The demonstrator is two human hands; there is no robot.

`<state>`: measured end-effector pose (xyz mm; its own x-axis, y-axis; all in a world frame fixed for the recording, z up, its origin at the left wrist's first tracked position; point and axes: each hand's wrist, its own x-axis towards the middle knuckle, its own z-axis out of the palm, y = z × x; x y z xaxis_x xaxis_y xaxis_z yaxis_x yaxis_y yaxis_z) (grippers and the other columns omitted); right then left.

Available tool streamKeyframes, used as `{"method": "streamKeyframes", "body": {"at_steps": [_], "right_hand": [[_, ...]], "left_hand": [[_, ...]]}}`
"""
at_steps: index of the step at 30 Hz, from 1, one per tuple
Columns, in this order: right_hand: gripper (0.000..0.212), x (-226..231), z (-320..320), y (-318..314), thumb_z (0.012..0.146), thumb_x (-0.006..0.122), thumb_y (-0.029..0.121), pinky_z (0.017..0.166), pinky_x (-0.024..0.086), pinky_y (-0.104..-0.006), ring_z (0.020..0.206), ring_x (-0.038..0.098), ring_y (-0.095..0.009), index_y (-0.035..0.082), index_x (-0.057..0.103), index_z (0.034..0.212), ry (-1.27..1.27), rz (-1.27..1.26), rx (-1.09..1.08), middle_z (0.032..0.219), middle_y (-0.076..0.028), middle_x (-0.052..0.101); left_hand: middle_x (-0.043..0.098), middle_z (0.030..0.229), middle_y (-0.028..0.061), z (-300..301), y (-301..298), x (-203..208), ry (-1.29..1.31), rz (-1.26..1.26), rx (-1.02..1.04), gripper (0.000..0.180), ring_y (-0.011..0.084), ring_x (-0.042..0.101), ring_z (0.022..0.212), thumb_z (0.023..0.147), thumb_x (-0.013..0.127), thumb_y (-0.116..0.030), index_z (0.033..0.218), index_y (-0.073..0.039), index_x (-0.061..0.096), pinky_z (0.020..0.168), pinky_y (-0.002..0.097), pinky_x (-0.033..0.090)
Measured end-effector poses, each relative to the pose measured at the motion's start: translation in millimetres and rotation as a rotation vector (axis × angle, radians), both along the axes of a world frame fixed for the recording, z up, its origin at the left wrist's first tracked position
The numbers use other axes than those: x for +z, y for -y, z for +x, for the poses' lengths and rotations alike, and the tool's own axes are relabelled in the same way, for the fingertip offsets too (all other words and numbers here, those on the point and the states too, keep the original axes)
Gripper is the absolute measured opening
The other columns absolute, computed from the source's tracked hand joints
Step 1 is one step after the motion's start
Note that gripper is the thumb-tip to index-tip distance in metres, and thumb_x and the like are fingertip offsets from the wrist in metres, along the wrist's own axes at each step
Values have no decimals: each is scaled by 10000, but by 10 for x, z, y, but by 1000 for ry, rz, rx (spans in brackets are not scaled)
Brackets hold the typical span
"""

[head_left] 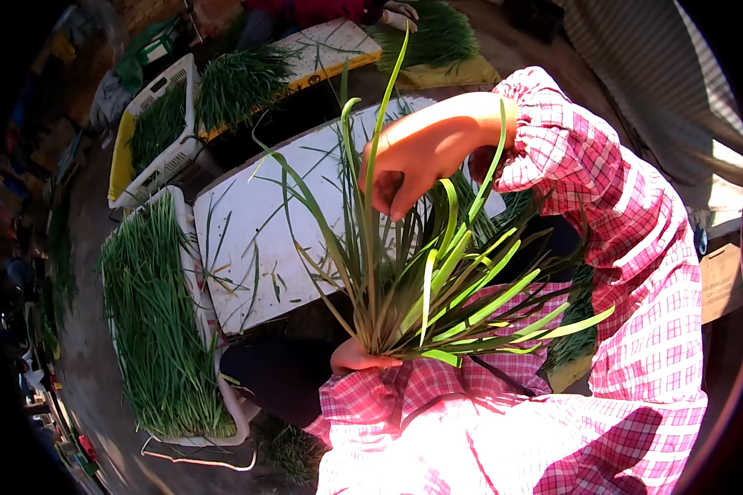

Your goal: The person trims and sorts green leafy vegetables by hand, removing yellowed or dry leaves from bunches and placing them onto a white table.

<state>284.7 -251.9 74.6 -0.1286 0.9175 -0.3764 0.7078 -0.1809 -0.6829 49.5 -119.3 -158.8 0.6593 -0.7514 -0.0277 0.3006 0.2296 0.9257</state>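
My left hand (357, 358) is closed around the lower stalks of a loose bunch of chives (380, 305), close against my lap. The long green blades fan out upward and to the right, some lit bright by the sun. Above the bunch, my right hand (421, 153) bends downward with thumb and forefinger pinched on a few upright chive blades. Its other fingers are curled and partly hidden. Behind the bunch lies a white board (248, 223) with loose chive blades and clippings scattered over it.
A white crate (191, 264) packed with chives (153, 322) stands at the left, another white crate (169, 177) behind it. Farther back, more chives (243, 82) lie by a second white board (338, 41). Another person's gloved hand (400, 12) is at the far chive pile (433, 37).
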Motion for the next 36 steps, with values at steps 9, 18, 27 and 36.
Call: {"method": "streamKeyframes", "body": {"at_steps": [9,18,27,36], "right_hand": [[189,-9,0,-82,639,666,133,463,380,-266,524,505,-144,0,570,734,24,-82,52,584,-63,539],[192,-47,-19,-42,618,609,42,533,403,-286,600,532,-183,-11,572,799,55,-67,33,657,-94,556],[278,-46,-70,88,574,547,-27,597,412,-303,686,530,-233,-24,566,852,71,60,26,726,-126,553],[142,-176,-92,15,601,544,21,613,395,-331,718,508,-271,38,559,741,258,-78,-17,732,-107,525]], "left_hand": [[450,1111,73,-49,50,165,-106,-52,137,587,151,414,999,665,629,44,1184,-1,359,819,251,328],[546,875,45,-30,62,123,-26,-4,92,390,118,469,756,708,612,-3,1067,-8,460,633,237,382],[547,829,27,-18,91,-23,-119,-33,80,349,63,467,656,729,599,-15,1054,-9,471,538,191,366],[450,1108,73,-11,32,234,-241,31,54,600,132,400,984,695,621,5,1215,-11,321,810,250,336]]}}
